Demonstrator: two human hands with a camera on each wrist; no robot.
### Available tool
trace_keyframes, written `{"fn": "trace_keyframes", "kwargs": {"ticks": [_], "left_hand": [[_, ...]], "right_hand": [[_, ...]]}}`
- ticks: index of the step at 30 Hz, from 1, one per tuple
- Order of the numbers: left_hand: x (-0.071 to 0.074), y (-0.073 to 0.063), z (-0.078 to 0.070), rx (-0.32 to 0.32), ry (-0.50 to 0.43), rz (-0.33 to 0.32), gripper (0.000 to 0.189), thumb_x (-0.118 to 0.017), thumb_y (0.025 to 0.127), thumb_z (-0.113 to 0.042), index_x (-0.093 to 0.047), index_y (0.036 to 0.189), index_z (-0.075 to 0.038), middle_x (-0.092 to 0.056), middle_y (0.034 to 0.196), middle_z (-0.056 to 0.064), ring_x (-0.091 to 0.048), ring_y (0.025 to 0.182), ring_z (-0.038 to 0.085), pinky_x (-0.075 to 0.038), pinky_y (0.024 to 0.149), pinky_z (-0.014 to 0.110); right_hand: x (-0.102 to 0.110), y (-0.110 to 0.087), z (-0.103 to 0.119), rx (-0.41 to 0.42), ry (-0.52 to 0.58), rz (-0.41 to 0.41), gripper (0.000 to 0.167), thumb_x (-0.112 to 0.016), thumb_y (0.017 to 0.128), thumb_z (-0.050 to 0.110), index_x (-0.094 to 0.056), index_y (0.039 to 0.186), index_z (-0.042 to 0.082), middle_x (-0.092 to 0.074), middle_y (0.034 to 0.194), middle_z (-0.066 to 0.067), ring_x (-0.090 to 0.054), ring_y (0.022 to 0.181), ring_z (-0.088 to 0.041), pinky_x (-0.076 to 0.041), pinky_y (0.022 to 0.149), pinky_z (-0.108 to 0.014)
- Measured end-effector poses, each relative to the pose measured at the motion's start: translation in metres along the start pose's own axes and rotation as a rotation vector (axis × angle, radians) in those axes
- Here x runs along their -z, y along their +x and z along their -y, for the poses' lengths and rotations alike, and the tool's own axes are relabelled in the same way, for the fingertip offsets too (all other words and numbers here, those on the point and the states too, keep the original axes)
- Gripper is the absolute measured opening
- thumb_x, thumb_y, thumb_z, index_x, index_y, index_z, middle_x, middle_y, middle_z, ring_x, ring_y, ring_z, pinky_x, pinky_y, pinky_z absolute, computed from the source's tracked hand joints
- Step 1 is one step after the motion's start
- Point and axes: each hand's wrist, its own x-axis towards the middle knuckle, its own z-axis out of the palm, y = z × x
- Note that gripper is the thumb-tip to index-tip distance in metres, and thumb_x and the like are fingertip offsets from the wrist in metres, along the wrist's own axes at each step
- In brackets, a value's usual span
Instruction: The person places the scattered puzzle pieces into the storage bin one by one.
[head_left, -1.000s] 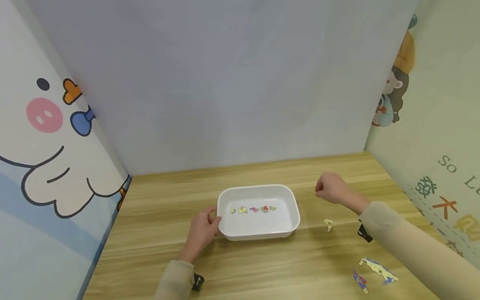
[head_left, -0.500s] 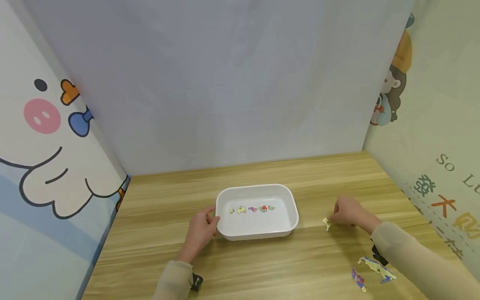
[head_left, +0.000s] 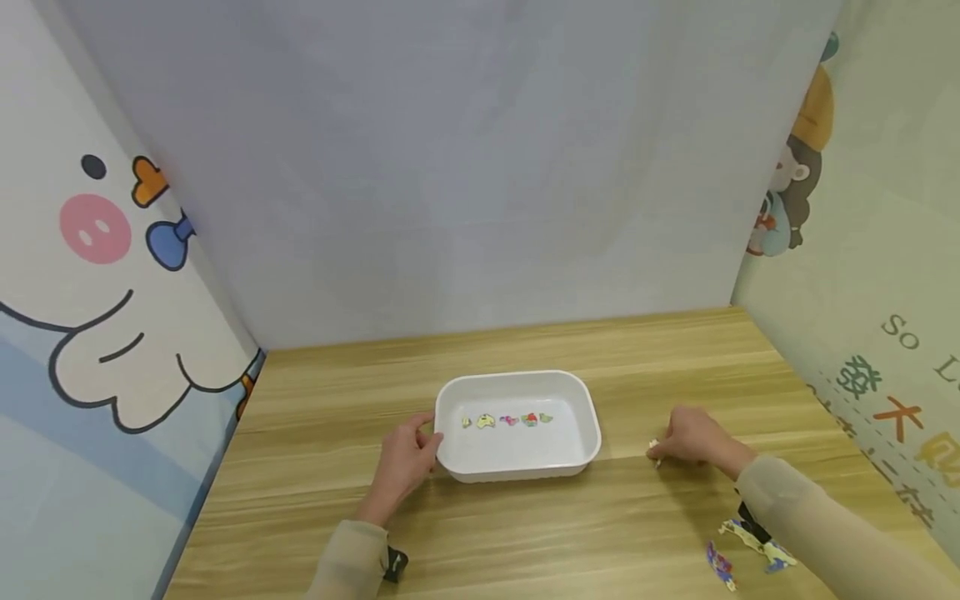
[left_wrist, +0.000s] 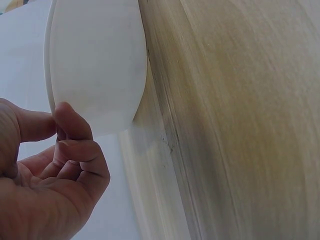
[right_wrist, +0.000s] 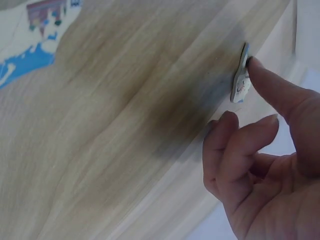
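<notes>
A white rectangular tray (head_left: 517, 458) stands on the wood-grain table. My left hand (head_left: 407, 458) holds its left end, with thumb and index finger on the rim in the left wrist view. To the right of the tray, my right hand (head_left: 692, 437) pinches a small cream puzzle piece (right_wrist: 240, 87) of irregular outline. In the right wrist view the piece is tilted, with a fingertip against its edge and the other fingers curled below. The head view shows only a little of it past the fingertips. Inside the tray, several small coloured pieces (head_left: 486, 421) lie in a row.
A longer cream and blue piece (head_left: 778, 557) lies at the front right, partly under the right forearm. Beside it is a purple and red piece (head_left: 721, 567). A pale backdrop (head_left: 480, 208) rises behind the table, with printed panels at both sides.
My right hand has come down from above the table to the cream piece on the right and its fingertips now cover most of it. My left hand and the tray have stayed put.
</notes>
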Motion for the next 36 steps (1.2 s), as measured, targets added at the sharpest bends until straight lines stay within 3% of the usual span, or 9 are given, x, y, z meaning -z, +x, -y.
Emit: {"fn": "trace_keyframes", "kwargs": {"ticks": [6, 21, 25, 28, 31, 33, 36], "left_hand": [[0.000, 0.000, -0.001, 0.001, 0.017, -0.006, 0.039, -0.065, 0.089, -0.006, -0.057, 0.126, 0.004, -0.052, 0.058, 0.001, -0.052, 0.044, 0.013, -0.041, 0.042, 0.027], [0.000, 0.000, 0.000, 0.016, 0.010, 0.002, 0.039, -0.064, 0.089, -0.007, -0.057, 0.127, 0.002, -0.054, 0.060, 0.001, -0.053, 0.046, 0.013, -0.041, 0.043, 0.027], [0.001, 0.000, 0.001, 0.018, 0.007, 0.000, 0.039, -0.064, 0.089, -0.008, -0.057, 0.127, 0.001, -0.054, 0.061, 0.001, -0.053, 0.047, 0.013, -0.041, 0.043, 0.026], [0.001, -0.001, 0.000, 0.016, 0.001, 0.000, 0.039, -0.064, 0.089, -0.007, -0.057, 0.127, 0.002, -0.054, 0.061, 0.001, -0.053, 0.046, 0.013, -0.041, 0.042, 0.026], [0.001, -0.001, 0.000, 0.018, -0.009, 0.005, 0.040, -0.064, 0.089, -0.007, -0.057, 0.127, 0.002, -0.054, 0.061, 0.001, -0.053, 0.046, 0.014, -0.041, 0.042, 0.026], [0.001, -0.001, -0.001, 0.018, -0.015, 0.008, 0.040, -0.064, 0.089, -0.007, -0.057, 0.127, 0.002, -0.055, 0.061, 0.001, -0.053, 0.046, 0.014, -0.041, 0.041, 0.026], [0.000, -0.001, -0.001, 0.012, -0.016, 0.009, 0.040, -0.065, 0.089, -0.007, -0.057, 0.127, 0.002, -0.055, 0.061, 0.001, -0.053, 0.045, 0.014, -0.041, 0.041, 0.026]], "right_hand": [[-0.001, 0.000, 0.000, 0.041, 0.011, 0.003, 0.039, -0.075, 0.076, 0.013, -0.056, 0.042, 0.009, -0.030, 0.037, 0.013, -0.029, 0.033, -0.002, -0.030, 0.035, -0.018], [0.000, 0.001, 0.004, 0.019, 0.033, 0.028, 0.047, -0.075, 0.076, 0.009, -0.041, 0.044, 0.017, -0.030, 0.039, 0.012, -0.031, 0.033, -0.004, -0.033, 0.034, -0.020], [0.003, 0.002, 0.007, 0.004, 0.094, 0.062, 0.036, -0.075, 0.077, 0.007, -0.049, 0.052, 0.012, -0.038, 0.043, 0.009, -0.037, 0.037, -0.006, -0.037, 0.036, -0.021], [0.012, 0.003, 0.012, 0.007, 0.188, 0.099, 0.021, -0.072, 0.080, 0.004, -0.055, 0.068, 0.002, -0.048, 0.052, 0.002, -0.043, 0.043, -0.010, -0.039, 0.040, -0.024], [0.023, 0.006, 0.019, 0.004, 0.278, 0.142, 0.017, -0.069, 0.084, 0.004, -0.054, 0.086, -0.005, -0.055, 0.061, -0.006, -0.047, 0.050, -0.014, -0.038, 0.044, -0.026], [0.032, 0.010, 0.025, 0.038, 0.292, 0.142, 0.018, -0.068, 0.085, 0.004, -0.054, 0.089, -0.006, -0.057, 0.064, -0.009, -0.050, 0.052, -0.016, -0.037, 0.045, -0.026], [0.045, 0.019, 0.038, 0.141, 0.216, 0.100, 0.015, -0.070, 0.085, 0.007, -0.059, 0.085, -0.002, -0.060, 0.066, -0.008, -0.055, 0.054, -0.018, -0.040, 0.047, -0.028]]}}
